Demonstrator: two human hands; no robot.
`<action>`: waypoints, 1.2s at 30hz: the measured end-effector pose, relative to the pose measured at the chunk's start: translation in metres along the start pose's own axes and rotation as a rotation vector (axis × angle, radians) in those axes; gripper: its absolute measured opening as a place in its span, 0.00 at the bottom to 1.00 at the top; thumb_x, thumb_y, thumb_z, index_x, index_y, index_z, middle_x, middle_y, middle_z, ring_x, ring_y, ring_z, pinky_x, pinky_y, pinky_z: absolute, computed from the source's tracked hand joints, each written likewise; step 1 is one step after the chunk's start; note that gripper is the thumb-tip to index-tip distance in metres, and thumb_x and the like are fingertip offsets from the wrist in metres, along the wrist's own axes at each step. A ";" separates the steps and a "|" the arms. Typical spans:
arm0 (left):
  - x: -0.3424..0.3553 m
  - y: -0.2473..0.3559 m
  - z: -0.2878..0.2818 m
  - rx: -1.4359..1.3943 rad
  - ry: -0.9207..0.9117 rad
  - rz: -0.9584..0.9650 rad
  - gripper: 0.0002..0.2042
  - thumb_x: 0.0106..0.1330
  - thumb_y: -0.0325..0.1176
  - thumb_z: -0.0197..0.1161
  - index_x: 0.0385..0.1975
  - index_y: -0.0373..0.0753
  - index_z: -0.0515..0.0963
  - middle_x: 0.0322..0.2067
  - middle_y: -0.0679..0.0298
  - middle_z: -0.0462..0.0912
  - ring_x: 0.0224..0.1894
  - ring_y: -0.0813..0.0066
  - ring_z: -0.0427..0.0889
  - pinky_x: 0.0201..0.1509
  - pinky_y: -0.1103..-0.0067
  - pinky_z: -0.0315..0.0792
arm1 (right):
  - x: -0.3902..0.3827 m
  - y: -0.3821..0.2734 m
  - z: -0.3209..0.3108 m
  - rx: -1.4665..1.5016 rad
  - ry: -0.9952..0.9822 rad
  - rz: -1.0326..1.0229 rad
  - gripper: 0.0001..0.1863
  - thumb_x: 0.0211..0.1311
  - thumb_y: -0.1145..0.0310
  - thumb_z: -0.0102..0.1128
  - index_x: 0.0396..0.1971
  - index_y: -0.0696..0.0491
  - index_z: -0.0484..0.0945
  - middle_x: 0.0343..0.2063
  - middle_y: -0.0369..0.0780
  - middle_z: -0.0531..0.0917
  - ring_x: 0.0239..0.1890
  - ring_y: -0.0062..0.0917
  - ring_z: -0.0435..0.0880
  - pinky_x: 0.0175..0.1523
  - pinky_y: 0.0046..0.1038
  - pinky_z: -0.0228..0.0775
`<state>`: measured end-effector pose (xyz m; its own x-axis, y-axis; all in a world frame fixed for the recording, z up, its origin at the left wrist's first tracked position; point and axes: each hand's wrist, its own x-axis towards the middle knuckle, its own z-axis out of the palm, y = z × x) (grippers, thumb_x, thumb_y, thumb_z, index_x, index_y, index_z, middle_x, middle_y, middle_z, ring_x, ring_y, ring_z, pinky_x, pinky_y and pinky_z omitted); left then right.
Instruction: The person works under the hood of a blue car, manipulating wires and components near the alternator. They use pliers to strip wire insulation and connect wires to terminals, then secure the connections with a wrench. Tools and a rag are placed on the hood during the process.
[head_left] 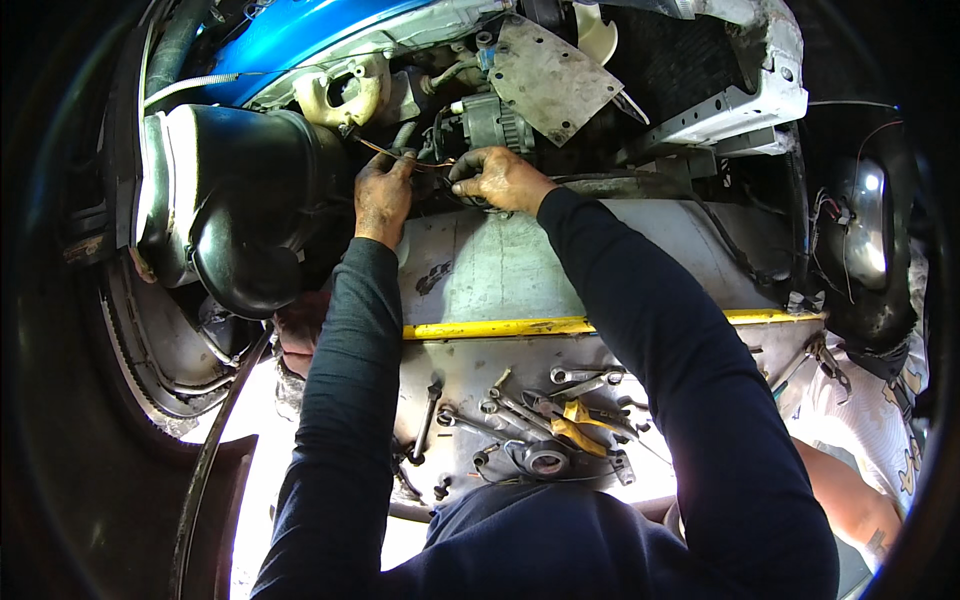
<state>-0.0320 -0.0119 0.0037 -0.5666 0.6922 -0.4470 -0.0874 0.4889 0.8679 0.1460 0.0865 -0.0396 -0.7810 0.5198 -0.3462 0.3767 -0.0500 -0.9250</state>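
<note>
My left hand (pixel 384 196) is closed in a pinch on a thin orange-brown wire (pixel 372 146), which sticks out past the fingertips toward the engine. To its right, my right hand (pixel 503 182) has its thumb and fingers pressed together. A short stretch of wire runs across the gap between the two hands and reaches the right fingertips. Just beyond the right hand sits a ribbed metal alternator (pixel 490 122). A flat metal plate with holes (pixel 556 78) lies above it. Dark cables pass below the right hand.
A large black air filter housing (pixel 250 190) stands left. A yellow bar (pixel 510 328) crosses the grey panel in front of me. Below it lie several wrenches (pixel 515 412), yellow-handled pliers (pixel 580 432) and loose bolts. At right, another person's arm (pixel 850 495) shows near a headlamp (pixel 868 225).
</note>
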 end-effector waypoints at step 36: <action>0.013 -0.014 0.002 0.567 -0.153 0.209 0.14 0.72 0.34 0.64 0.49 0.29 0.80 0.42 0.55 0.87 0.44 0.70 0.82 0.53 0.74 0.73 | -0.020 -0.017 0.006 -0.727 -0.088 -0.080 0.12 0.57 0.67 0.67 0.39 0.57 0.84 0.40 0.50 0.84 0.49 0.48 0.84 0.54 0.45 0.76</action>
<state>-0.0362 -0.0084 -0.0143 -0.3972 0.8514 -0.3425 0.4847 0.5116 0.7095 0.1527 0.0720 -0.0182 -0.8457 0.4261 -0.3214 0.5279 0.5793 -0.6210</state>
